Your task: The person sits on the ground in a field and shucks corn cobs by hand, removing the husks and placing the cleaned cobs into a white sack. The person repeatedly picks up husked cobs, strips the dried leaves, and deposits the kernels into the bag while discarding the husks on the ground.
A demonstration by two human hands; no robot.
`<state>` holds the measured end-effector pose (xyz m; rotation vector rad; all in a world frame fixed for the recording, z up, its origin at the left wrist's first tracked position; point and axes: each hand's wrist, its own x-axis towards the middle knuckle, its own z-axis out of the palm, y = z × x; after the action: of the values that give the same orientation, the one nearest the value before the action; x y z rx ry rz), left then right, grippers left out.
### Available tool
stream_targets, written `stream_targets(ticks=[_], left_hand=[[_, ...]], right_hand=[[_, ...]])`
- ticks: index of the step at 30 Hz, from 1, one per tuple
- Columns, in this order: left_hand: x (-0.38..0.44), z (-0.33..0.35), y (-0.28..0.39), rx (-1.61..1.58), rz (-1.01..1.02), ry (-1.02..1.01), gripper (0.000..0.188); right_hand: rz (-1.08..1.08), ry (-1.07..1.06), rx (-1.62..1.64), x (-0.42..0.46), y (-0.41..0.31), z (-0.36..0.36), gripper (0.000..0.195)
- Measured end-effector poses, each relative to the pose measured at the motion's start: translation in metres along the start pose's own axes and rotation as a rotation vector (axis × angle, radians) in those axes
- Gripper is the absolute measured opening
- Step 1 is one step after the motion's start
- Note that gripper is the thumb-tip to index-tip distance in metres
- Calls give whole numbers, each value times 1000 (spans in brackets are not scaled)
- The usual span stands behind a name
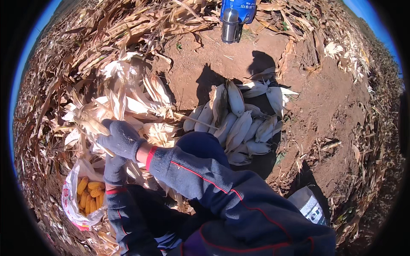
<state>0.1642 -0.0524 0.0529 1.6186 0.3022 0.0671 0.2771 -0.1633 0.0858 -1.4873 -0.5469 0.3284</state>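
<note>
Both hands wear grey knit gloves and are close together at the left, above the sack. My right hand (pixel 121 137) is closed on dry corn husks (pixel 93 123) that stick out past its fingers to the upper left. Just below it, my left hand (pixel 115 169) touches the same bunch; its fingers are largely hidden. Whether a cob is inside the husks cannot be told. Yellow husked corn cobs (pixel 89 198) lie in an open white woven sack (pixel 69 195) under the hands. A pile of unhusked ears of corn (pixel 237 128) lies on the soil before my knee.
Loose pale husks (pixel 141 105) are heaped beyond the hands. A steel vacuum flask (pixel 230 27) stands at the top beside a blue bag (pixel 240 9). A white printed bag (pixel 309 206) lies at the lower right. Dry stalks and leaves (pixel 105 35) border the bare soil (pixel 211 51).
</note>
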Motion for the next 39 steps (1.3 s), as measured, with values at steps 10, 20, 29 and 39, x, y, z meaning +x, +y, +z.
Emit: stream_targets(ticks=[10, 20, 29, 39], left_hand=[[79, 23, -73, 881, 602, -325, 41], [81, 157, -23, -285, -260, -374, 21], [72, 147, -47, -127, -332, -268, 31], [64, 153, -49, -113, -318, -140, 22]], right_hand=[[-50, 175, -650, -55, -44, -102, 50], [419, 861, -1064, -400, -53, -317, 25], [1401, 779, -260, -730, 98, -159, 28], [1288, 322, -125, -719, 259, 23, 33]])
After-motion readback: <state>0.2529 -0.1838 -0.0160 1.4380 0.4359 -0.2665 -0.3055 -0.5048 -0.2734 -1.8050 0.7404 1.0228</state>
